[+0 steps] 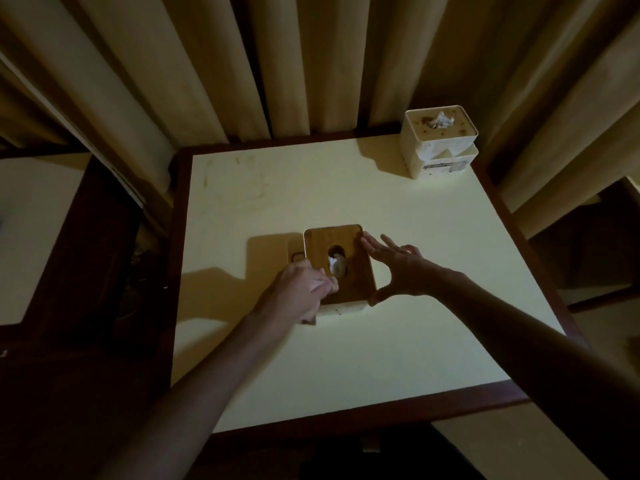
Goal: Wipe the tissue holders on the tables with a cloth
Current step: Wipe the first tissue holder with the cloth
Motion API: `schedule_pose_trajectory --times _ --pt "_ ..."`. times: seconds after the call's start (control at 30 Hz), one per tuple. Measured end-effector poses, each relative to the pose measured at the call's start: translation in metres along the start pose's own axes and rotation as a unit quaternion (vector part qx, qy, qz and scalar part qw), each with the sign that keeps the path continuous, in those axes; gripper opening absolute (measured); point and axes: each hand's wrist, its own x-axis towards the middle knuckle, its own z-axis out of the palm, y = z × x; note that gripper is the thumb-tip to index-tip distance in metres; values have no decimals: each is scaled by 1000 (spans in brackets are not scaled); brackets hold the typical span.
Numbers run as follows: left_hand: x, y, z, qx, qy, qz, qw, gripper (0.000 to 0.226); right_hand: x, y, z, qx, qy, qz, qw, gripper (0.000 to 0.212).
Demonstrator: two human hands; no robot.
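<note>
Taking the wooden-topped tissue holder (pixel 339 268) as the mark: it sits near the middle of the pale table (pixel 398 341), nearer the front edge than the back, with bare tabletop on all four sides. Far to its left, past the table's dark wooden rim and a dark gap, lies a second pale surface (pixel 31 230). Just left of the holder its own shadow falls on the table. The left hand (pixel 298 289) rests over the holder's front-left corner, fingers curled closed around a small pale cloth (pixel 320 284) pressed against the lid, close to the oval slot where a tissue (pixel 336 266) pokes up. On the holder's right side the right hand (pixel 398 271) is spread open, fingers along the right edge, thumb at the front-right corner, gripping nothing else. Well beyond, to the back right, a white tissue holder (pixel 438 143) stands at the table's far corner against the curtains (pixel 277 64).
</note>
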Motion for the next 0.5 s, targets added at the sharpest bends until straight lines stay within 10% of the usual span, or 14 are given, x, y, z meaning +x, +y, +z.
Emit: schedule_pose_trajectory --times 0.27,0.5 --pt "71 -12 -17 8 102 -24 994 20 1 0 -3 7 5 -3 1000 125" --pt "0 -7 17 -53 11 -15 998 14 -3 5 -3 -32 10 -5 999 126"
